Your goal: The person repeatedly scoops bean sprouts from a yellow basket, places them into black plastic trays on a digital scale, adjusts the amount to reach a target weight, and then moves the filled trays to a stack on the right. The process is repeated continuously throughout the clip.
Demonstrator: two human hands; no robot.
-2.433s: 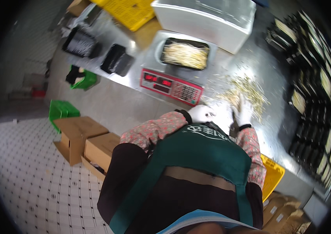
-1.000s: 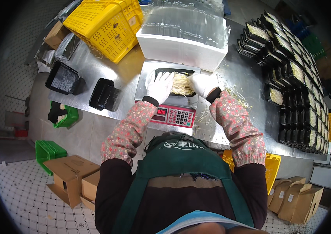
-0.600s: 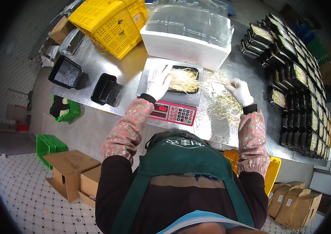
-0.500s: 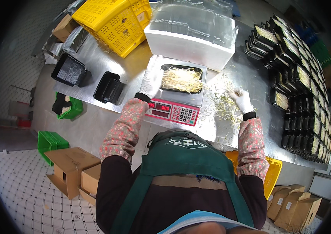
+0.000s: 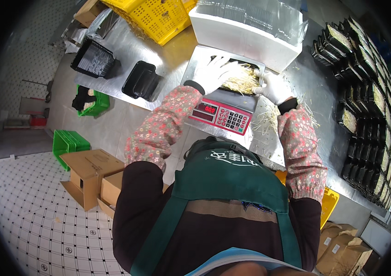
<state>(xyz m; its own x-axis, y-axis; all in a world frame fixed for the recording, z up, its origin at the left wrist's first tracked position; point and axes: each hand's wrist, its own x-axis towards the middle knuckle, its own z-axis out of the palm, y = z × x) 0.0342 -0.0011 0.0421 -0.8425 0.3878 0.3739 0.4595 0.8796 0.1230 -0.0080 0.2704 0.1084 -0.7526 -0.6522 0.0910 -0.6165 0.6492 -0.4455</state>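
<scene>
1. A black tray of pale bean sprouts [image 5: 240, 79] sits on the platform of a digital scale [image 5: 223, 99], which stands at the near edge of the steel worktop [image 5: 168, 55].
2. The left hand [image 5: 216, 73], in a white glove, lies flat and spread over the left end of the tray, touching the sprouts; it is not clenched on anything.
3. The right hand [image 5: 274, 87], also gloved, rests against the tray's right end, fingers curled at the rim; whether it truly grips the rim cannot be told.
4. Loose sprouts [image 5: 267, 120] lie scattered on the worktop just right of the scale, beside the right forearm.
5. A white foam box [image 5: 246, 27] covered with clear film stands directly behind the scale, toward the far edge.
6. To the left on the worktop are two stacks of empty black trays [image 5: 141, 79], and a yellow plastic crate [image 5: 158, 16] sits at the far left corner.
7. Along the right end of the worktop, rows of filled black trays [image 5: 366, 92] are packed closely together.
8. Below the worktop's near edge, the tiled floor [image 5: 29, 207] carries cardboard boxes [image 5: 89, 177] and a green crate [image 5: 66, 142]; another yellow crate [image 5: 329, 204] shows at the person's right.
</scene>
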